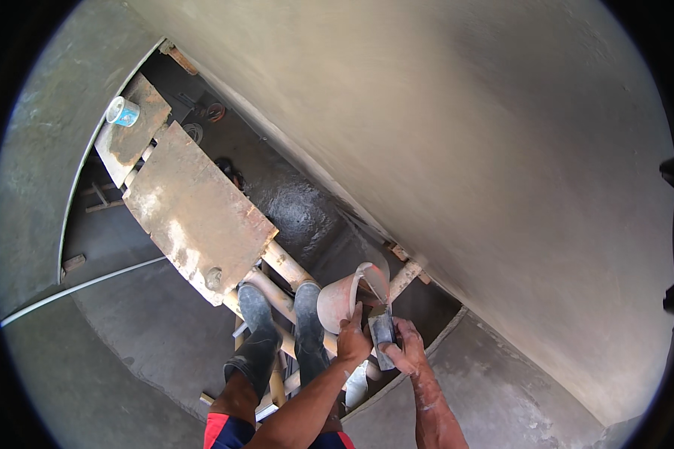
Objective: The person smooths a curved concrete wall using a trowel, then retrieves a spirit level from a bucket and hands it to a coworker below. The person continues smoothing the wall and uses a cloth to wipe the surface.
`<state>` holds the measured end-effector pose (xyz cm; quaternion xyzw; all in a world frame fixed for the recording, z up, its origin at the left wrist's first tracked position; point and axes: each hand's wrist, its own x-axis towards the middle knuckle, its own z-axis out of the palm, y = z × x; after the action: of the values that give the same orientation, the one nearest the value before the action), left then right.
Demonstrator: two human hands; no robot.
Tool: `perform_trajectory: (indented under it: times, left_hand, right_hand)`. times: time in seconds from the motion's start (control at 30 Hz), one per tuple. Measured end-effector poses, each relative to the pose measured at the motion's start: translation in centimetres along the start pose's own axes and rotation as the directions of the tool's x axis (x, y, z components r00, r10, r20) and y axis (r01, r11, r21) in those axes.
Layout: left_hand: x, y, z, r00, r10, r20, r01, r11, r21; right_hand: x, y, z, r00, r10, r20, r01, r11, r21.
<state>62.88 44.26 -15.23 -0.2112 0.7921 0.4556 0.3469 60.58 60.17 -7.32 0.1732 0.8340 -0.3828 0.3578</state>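
A pinkish, mortar-smeared bucket (338, 302) is tilted in front of me with its mouth toward the right. My left hand (354, 338) is closed at the bucket's near rim. My right hand (407, 347), dusted with pale mortar, grips a grey rectangular block-like tool (382, 338), perhaps a plastering float. The tool's upper end is at the bucket's mouth, and its far side is hidden. Below the bucket, my rubber boots (256, 307) rest on round bamboo-like poles (281, 266).
Mortar-stained boards (195, 202) lie across the poles to the left. A white-and-blue can (123, 111) stands on the far board. Below is an opening with a lower floor (296, 213). A smooth grey wall (457, 150) rises on the right; a white pipe (82, 290) runs at left.
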Motion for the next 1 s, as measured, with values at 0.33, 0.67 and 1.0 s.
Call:
perform_trajectory:
  times: [0.33, 0.67, 1.0]
  left_hand:
    - [-0.5, 0.9, -0.1, 0.999, 0.003, -0.033, -0.005, 0.998, -0.055]
    - [-0.1, 1.7, -0.2, 0.999, -0.031, -0.025, 0.029, 0.996, -0.082]
    - [0.3, 2.1, 0.5, 0.999, -0.026, -0.026, 0.023, 0.995, -0.096]
  right_hand:
    - [0.6, -0.6, -0.6, 0.999, -0.025, 0.025, 0.026, 0.999, -0.042]
    - [1.2, -1.1, -1.0, 0.996, -0.090, -0.020, 0.089, 0.993, -0.082]
    - [1.8, -1.8, -2.2, 0.999, -0.029, 0.029, 0.030, 0.999, -0.045]
